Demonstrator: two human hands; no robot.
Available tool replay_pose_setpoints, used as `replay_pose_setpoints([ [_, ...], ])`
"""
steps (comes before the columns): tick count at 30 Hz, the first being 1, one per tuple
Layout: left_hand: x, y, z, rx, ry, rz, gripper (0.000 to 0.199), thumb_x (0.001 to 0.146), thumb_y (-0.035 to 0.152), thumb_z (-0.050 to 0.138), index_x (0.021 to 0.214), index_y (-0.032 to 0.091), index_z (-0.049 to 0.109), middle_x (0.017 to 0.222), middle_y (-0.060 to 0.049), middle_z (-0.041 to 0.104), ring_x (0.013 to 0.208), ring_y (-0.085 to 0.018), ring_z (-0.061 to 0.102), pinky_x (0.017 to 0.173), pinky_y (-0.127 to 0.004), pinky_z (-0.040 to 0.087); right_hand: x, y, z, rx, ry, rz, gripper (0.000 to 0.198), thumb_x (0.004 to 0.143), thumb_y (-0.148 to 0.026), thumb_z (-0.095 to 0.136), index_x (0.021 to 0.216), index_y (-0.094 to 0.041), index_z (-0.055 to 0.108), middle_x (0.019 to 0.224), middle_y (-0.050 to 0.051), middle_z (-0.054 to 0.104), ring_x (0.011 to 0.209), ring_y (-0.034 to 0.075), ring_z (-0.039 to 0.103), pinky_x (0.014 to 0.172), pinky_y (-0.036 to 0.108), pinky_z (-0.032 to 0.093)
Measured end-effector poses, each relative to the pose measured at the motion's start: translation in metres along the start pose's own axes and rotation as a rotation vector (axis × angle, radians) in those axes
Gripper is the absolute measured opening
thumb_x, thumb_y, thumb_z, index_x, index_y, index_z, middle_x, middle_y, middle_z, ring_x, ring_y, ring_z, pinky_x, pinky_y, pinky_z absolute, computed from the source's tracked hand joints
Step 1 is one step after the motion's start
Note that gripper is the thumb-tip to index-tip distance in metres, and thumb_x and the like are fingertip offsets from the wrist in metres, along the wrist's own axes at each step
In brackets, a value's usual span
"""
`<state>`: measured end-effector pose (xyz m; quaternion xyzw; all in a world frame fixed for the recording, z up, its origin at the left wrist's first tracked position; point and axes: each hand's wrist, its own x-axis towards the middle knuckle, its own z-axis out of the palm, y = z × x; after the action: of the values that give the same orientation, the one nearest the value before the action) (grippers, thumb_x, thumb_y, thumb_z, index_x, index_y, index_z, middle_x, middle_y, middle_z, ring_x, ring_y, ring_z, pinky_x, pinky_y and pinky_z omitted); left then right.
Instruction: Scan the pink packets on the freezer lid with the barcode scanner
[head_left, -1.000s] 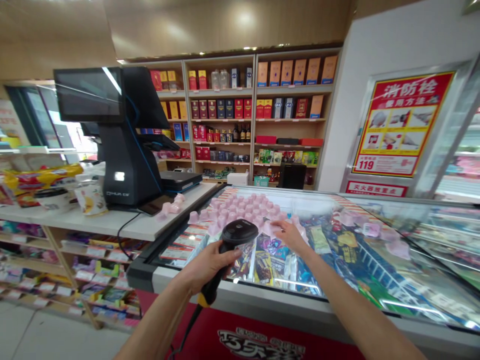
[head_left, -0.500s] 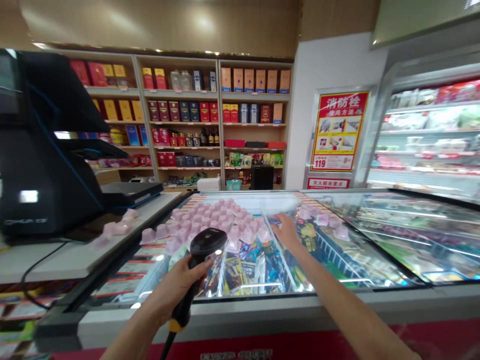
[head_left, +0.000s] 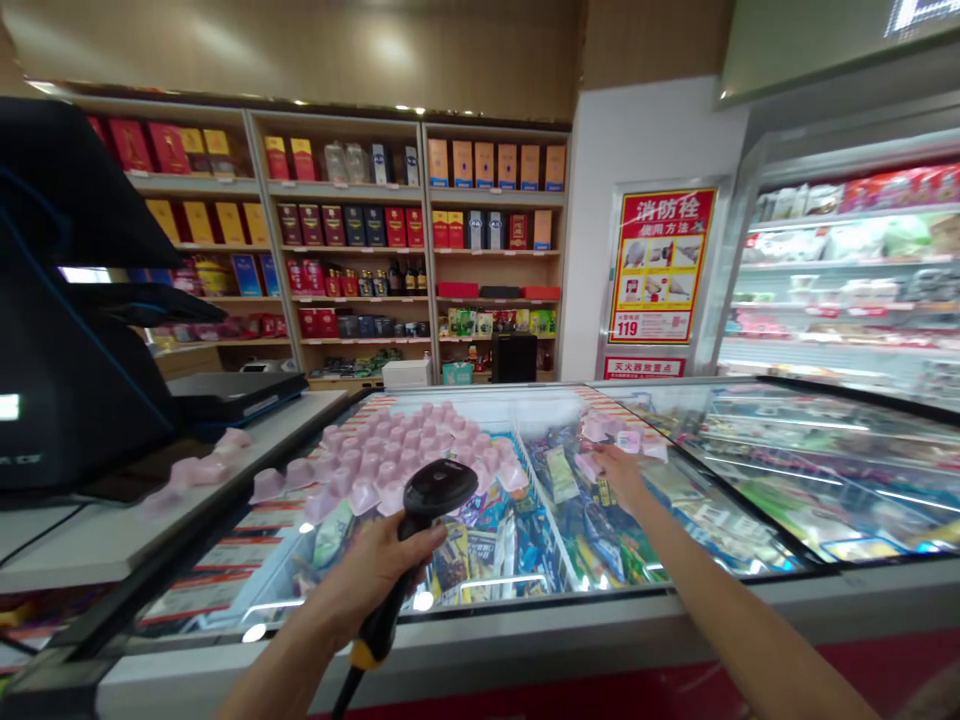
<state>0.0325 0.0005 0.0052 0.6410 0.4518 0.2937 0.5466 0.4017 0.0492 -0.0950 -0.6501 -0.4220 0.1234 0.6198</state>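
Swinging rightward over the last second, the bare right hand (head_left: 621, 478) has left the edge of the large cluster of pale-pink, cup-shaped, plastic-looking pieces (head_left: 416, 445) and is now at a smaller group of similar pale-pink pieces (head_left: 628, 440). That shifts the handling to this second group, where one pale-pink piece (head_left: 588, 465) is at the fingertips; whether the fingers pinch it or merely touch it, I cannot make out. Bare too, the left hand (head_left: 375, 562) keeps its fingers wrapped round a black handheld scanner with a yellow-banded handle (head_left: 441, 485).

Both groups lie on the glass top of a long, grey-rimmed chest freezer (head_left: 615, 612), with colourful packets (head_left: 469, 560) visible beneath. On the white worktop (head_left: 97, 535) at left, more pink pieces (head_left: 206, 468) lie near a black till (head_left: 67, 350). Behind stand wooden shelves (head_left: 491, 197) of boxed goods, a red-and-yellow poster (head_left: 656, 265) and a lit display cabinet (head_left: 847, 265).
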Motion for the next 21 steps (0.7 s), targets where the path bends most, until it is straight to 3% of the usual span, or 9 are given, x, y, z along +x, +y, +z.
replay_pose_setpoints([
  [5, -0.005, 0.004, 0.000, -0.037, -0.057, 0.046, 0.031, 0.060, 0.044, 0.059, 0.067, 0.016, 0.047, 0.048, 0.006, 0.046, 0.045, -0.008, 0.041, 0.046, -0.020, 0.030, -0.017, -0.037, 0.073, 0.597, -0.239, 0.124, 0.015, 0.057, -0.027, 0.056, 0.071, -0.021, 0.054, 0.063, 0.002, 0.061, 0.064, 0.020, 0.057, 0.059, 0.034, 0.044],
  [7, -0.007, 0.004, -0.001, -0.061, -0.062, 0.052, 0.031, 0.060, 0.044, 0.059, 0.067, 0.016, 0.047, 0.048, 0.006, 0.046, 0.044, -0.008, 0.041, 0.045, -0.020, 0.029, -0.022, -0.047, 0.088, 0.765, -0.283, 0.178, 0.016, 0.054, -0.023, 0.060, 0.069, -0.022, 0.055, 0.059, 0.000, 0.061, 0.061, 0.019, 0.057, 0.058, 0.033, 0.044],
  [11, -0.010, 0.004, -0.003, -0.086, -0.081, 0.043, 0.031, 0.060, 0.043, 0.060, 0.066, 0.016, 0.045, 0.047, 0.007, 0.045, 0.043, -0.007, 0.039, 0.045, -0.019, 0.027, -0.026, -0.056, 0.099, 0.866, -0.310, 0.240, 0.018, 0.052, -0.020, 0.061, 0.070, -0.022, 0.056, 0.059, 0.001, 0.061, 0.060, 0.017, 0.057, 0.057, 0.031, 0.045],
  [14, -0.009, 0.003, -0.005, -0.093, -0.103, 0.057, 0.031, 0.061, 0.043, 0.059, 0.066, 0.016, 0.044, 0.047, 0.007, 0.045, 0.043, -0.007, 0.039, 0.045, -0.019, 0.028, -0.022, -0.052, 0.097, 0.784, -0.263, 0.220, 0.019, 0.054, -0.023, 0.058, 0.073, -0.022, 0.054, 0.062, 0.000, 0.061, 0.061, 0.017, 0.057, 0.059, 0.031, 0.045],
  [18, -0.003, 0.002, -0.005, -0.091, -0.032, 0.052, 0.032, 0.059, 0.043, 0.061, 0.067, 0.016, 0.046, 0.048, 0.007, 0.044, 0.043, -0.007, 0.039, 0.045, -0.020, 0.028, -0.008, -0.033, 0.087, 0.308, 0.002, 0.016, 0.021, 0.056, -0.027, 0.052, 0.076, -0.021, 0.053, 0.070, 0.003, 0.062, 0.072, 0.021, 0.057, 0.066, 0.035, 0.043],
  [21, 0.002, 0.001, -0.004, -0.088, 0.008, 0.042, 0.033, 0.058, 0.044, 0.061, 0.067, 0.015, 0.047, 0.049, 0.007, 0.044, 0.043, -0.007, 0.039, 0.045, -0.020, 0.029, 0.001, -0.017, 0.086, 0.131, 0.087, -0.059, 0.019, 0.051, -0.023, 0.053, 0.071, -0.022, 0.053, 0.073, 0.004, 0.061, 0.081, 0.024, 0.054, 0.077, 0.038, 0.037],
])
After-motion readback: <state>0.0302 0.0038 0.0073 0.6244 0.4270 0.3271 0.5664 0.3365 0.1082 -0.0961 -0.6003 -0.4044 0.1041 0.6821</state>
